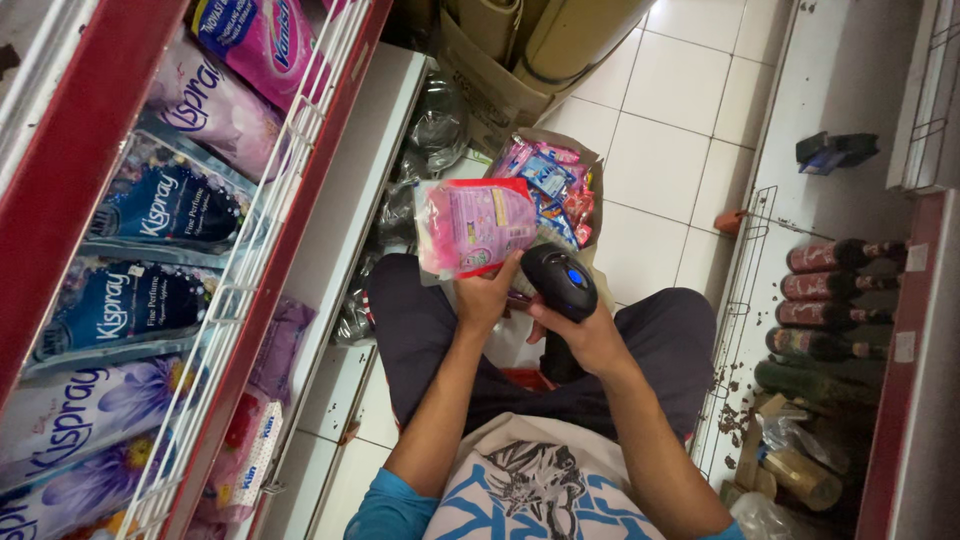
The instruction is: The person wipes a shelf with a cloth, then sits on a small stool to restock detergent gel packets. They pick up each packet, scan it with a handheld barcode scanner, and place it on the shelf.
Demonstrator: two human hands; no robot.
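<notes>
My left hand holds up a pink and red refill pouch by its lower edge, in front of my knees. My right hand grips a black handheld barcode scanner with a small blue light on top. The scanner's head sits right beside the pouch's lower right corner. Behind the pouch an open cardboard box on the floor holds several colourful sachets.
A red shelf with a white wire rail on the left carries blue, purple and pink pouches. Dark bottles lie on a low shelf at the right. Cardboard boxes and plastic bags stand ahead on the white tiled floor.
</notes>
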